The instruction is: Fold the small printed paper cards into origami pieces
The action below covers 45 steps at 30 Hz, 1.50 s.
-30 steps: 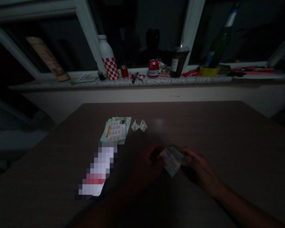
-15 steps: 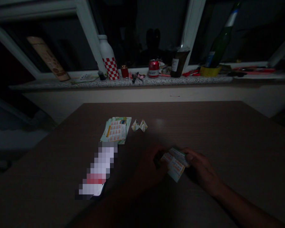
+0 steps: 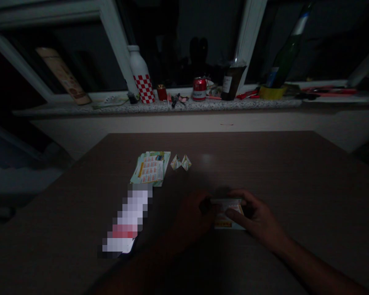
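Between my hands, just in front of the middle of the table, is a small printed sheet of paper (image 3: 223, 224) with a fold along its far edge. My left hand (image 3: 193, 213), in deep shadow, pinches its left side. On the right side, my right hand (image 3: 256, 215) grips it, thumb lying across the printed face and fingers behind the far edge. A folded paper bow shape (image 3: 181, 163) with two pointed halves rests farther back. Beside it on the left lies a stack of printed sheets (image 3: 150, 169) in green and white.
A phone (image 3: 127, 219) with a blurred-out screen lies left of my hands on the wooden table (image 3: 279, 172). Along the granite windowsill (image 3: 110, 105) behind stand a checkered bottle (image 3: 143, 78), a red can (image 3: 199, 89), a dark plastic cup (image 3: 232, 82) and a green bottle (image 3: 284, 57).
The sheet has turned from a slant to lie square to me. My right thumb has come over onto its printed face, while my left hand has hardly moved.
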Available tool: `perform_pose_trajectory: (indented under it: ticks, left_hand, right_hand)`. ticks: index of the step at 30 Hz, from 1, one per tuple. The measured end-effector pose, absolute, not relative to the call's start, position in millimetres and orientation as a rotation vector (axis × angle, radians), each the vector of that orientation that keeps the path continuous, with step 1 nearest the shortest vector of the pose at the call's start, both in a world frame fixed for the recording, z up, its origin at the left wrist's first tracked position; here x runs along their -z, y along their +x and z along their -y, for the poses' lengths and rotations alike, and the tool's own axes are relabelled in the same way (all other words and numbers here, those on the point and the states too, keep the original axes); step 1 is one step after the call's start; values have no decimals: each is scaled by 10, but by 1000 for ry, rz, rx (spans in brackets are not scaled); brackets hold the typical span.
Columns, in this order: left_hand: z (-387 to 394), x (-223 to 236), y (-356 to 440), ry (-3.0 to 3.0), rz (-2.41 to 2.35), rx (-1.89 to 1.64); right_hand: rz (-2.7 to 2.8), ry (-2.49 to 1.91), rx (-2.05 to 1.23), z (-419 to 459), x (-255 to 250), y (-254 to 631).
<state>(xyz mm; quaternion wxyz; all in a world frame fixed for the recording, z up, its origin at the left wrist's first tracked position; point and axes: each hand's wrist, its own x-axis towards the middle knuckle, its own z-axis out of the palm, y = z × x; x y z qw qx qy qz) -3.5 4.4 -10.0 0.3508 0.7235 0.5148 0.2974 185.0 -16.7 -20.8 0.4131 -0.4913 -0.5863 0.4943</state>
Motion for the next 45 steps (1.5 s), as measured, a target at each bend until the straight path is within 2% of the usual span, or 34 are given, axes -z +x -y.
perform_pose_trajectory:
  ticks: [10,22,28,35,45]
  left_hand:
    - [-42,126,-65,1914,-1282,-807]
    - [-102,-83,-246,2502,-894,-437]
    - [-160,-148,-294,2711,-895,-484]
    - [-174,-109,-273,2745,-710,-288]
    - [-178,-157,-279,2684,-727,-242]
  right_hand:
    - [1272,-1132,-1285,53,291,1838]
    - [1652,-1238,-917,8,308,1889]
    - [1850,-1287,-730,-43,335,1931]
    - [2267,-1157,-293,-60,297,1968]
    - [2421,-1189,-462,61,153,1954]
